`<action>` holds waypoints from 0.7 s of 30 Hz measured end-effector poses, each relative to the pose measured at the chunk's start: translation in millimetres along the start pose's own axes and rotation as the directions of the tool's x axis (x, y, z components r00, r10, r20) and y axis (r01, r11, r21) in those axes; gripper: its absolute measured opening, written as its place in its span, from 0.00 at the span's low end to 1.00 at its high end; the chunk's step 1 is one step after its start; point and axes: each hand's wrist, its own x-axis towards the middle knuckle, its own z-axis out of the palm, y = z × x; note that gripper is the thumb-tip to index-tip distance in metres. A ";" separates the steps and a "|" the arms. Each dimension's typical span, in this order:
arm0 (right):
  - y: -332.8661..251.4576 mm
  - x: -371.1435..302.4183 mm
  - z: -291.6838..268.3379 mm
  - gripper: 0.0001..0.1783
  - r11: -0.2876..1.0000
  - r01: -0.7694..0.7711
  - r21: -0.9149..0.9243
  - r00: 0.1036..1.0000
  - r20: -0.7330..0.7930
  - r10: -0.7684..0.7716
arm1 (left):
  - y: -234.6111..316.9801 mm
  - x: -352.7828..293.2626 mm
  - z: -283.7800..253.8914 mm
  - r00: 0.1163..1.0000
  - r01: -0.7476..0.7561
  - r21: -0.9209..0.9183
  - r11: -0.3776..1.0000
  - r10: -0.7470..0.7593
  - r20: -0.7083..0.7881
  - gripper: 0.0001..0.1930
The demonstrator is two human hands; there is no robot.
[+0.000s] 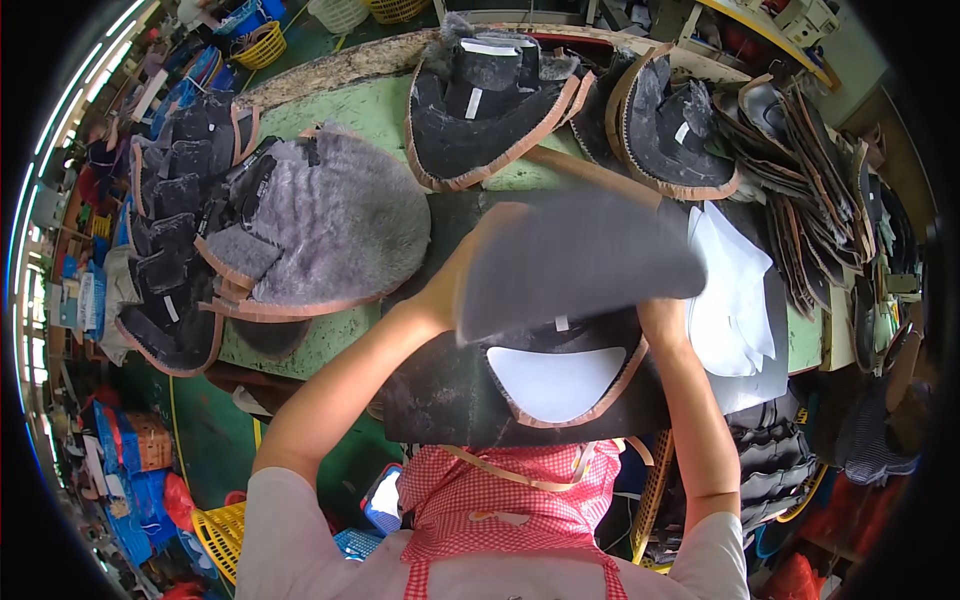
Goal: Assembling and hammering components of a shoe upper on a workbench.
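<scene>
While my forearms (355,380) angle inward over the near edge of the worn green tabletop (370,110), with bare black board (440,410) left of the white crescent-shaped piece (556,382), my left grip (448,288) and right grip (660,318), partly hidden, clamp a dark-grey curved sheet (580,262) above it

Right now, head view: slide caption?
Left hand and right hand at a blurred dark sheet above a black piece with a white panel, fuzzy grey piece at left.
</scene>
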 end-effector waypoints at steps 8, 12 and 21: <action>-23.3 -9.6 5.9 0.15 0.930 0.248 -0.270 0.964 0.160 -0.210 | 35.6 28.7 0.7 0.953 0.195 0.343 0.919 -0.260 0.156 0.19; -41.4 -18.7 -1.0 0.11 0.975 0.192 -0.109 0.962 0.215 -0.166 | 41.8 24.1 3.0 0.976 0.054 0.509 0.859 -0.153 0.156 0.15; -58.3 -23.7 -0.7 0.11 0.992 -0.104 -0.068 0.957 0.266 0.119 | 58.0 14.2 6.1 0.969 0.035 0.439 0.898 -0.137 0.204 0.12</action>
